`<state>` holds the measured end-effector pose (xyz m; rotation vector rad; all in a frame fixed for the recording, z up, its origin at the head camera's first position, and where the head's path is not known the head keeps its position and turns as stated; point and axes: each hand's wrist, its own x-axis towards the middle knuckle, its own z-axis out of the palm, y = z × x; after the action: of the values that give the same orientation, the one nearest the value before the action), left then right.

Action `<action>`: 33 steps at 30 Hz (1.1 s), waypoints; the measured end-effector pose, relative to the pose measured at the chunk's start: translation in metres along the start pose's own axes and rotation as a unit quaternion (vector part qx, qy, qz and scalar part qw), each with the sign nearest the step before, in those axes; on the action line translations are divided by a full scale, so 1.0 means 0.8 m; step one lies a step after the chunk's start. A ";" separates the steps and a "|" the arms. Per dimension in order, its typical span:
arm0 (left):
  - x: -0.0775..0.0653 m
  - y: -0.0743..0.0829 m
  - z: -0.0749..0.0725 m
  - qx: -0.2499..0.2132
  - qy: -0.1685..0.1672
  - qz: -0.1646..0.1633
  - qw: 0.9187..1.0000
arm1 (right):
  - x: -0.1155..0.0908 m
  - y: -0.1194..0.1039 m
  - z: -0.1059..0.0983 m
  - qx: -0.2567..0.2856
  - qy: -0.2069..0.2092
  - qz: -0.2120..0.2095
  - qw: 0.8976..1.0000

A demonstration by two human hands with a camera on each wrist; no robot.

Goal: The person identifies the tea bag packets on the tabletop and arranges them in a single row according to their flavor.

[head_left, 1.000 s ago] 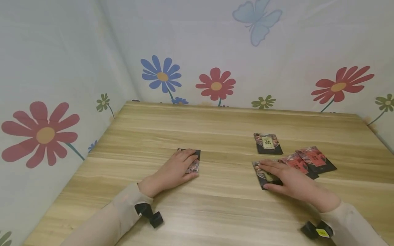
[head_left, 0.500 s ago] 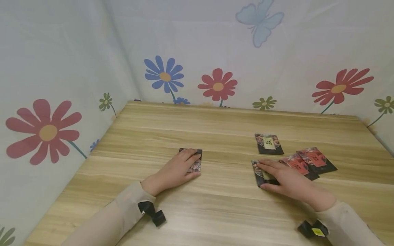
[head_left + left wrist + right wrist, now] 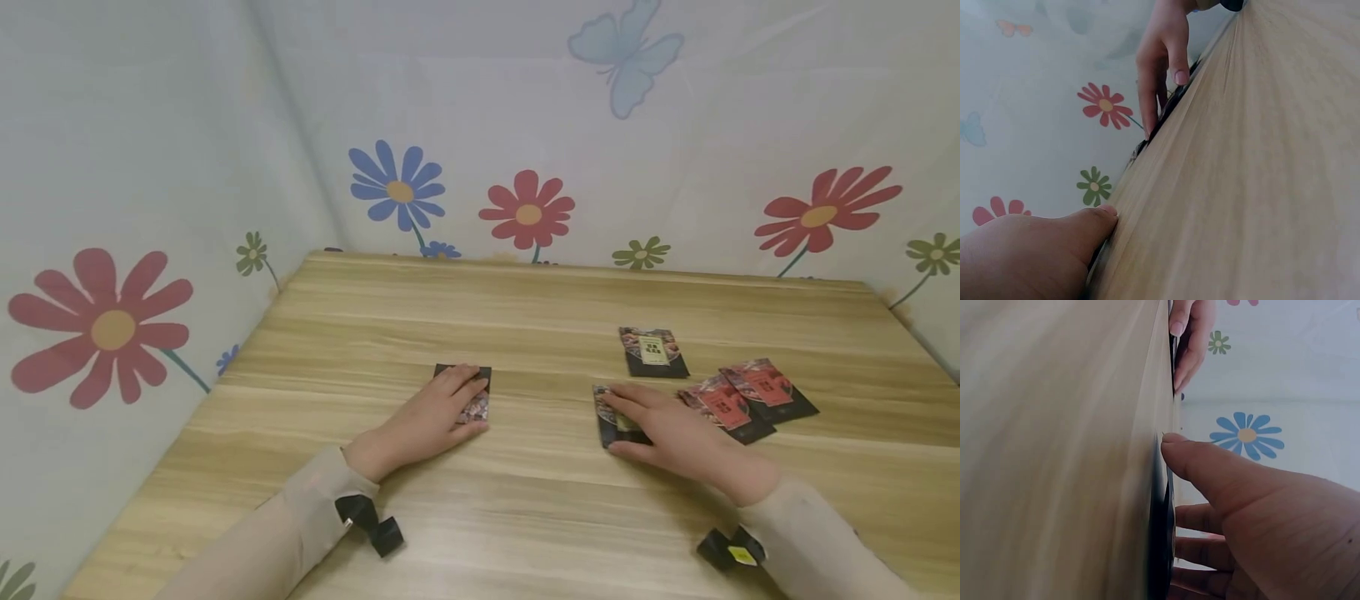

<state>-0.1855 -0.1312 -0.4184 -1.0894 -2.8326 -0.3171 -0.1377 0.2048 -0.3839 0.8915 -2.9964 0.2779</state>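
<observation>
In the head view my left hand (image 3: 420, 418) lies over a small black packet (image 3: 477, 406) with a food picture, its fingers extended across it. To the right, my right hand (image 3: 663, 429) rests with straight fingers on another black packet (image 3: 609, 432), whose pale label is mostly hidden under the fingers. The left wrist view has the left thumb (image 3: 1094, 222) at the tabletop, with the right hand (image 3: 1163, 53) beyond it. From the right wrist, the right fingers (image 3: 1200, 550) press on the dark packet (image 3: 1161, 544) with the thumb at its near edge.
Behind the right hand lies a packet with a pale label (image 3: 652, 352). Two red-labelled packets, one (image 3: 722, 407) partly overlapping the other (image 3: 772, 392), lie to its right. Flowered white cloth (image 3: 450, 100) stands behind and left of the wooden table (image 3: 525, 517).
My right hand has slid left with the packet under it, away from the red-labelled packets, uncovering more of the nearer one. My left hand has stayed in place on its packet.
</observation>
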 end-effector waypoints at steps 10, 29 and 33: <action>-0.001 -0.001 0.003 -0.002 -0.009 -0.008 1.000 | 0.029 -0.021 0.004 -0.021 -0.001 -0.012 1.000; -0.001 0.002 0.001 0.003 -0.012 -0.012 1.000 | 0.068 -0.049 0.011 -0.024 -0.017 0.005 1.000; -0.001 0.003 0.001 0.004 -0.013 -0.014 1.000 | 0.073 -0.053 0.012 -0.021 -0.011 0.006 1.000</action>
<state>-0.1836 -0.1297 -0.4186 -1.0614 -2.8718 -0.2969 -0.1635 0.1364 -0.3832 0.8787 -3.0169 0.2072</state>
